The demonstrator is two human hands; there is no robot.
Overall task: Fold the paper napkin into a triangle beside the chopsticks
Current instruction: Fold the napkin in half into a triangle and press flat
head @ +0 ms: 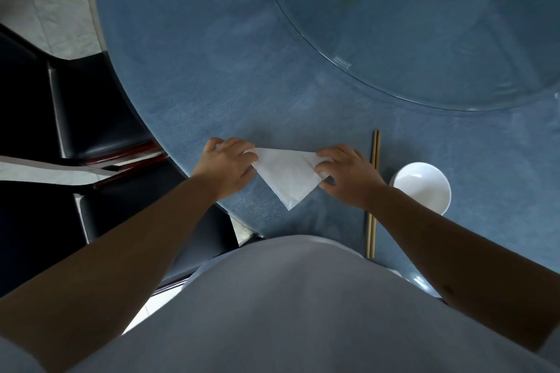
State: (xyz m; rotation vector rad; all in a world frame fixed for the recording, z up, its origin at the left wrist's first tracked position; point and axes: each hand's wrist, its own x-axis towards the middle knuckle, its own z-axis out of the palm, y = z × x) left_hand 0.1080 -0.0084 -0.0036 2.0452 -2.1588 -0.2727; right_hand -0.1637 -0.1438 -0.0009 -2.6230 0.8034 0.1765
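Dark padded chairs sit off to the left; the left hand presses down on the napkin's left corner, fingers bent over the paper; the napkin lies flat on the blue woven worktop, white, soft, a triangle pointing toward the person; the right hand pinches the right corner in its grip; just beside it two slim wooden chopsticks lie parallel; then a round white bowl; a glass turntable sits farther back.
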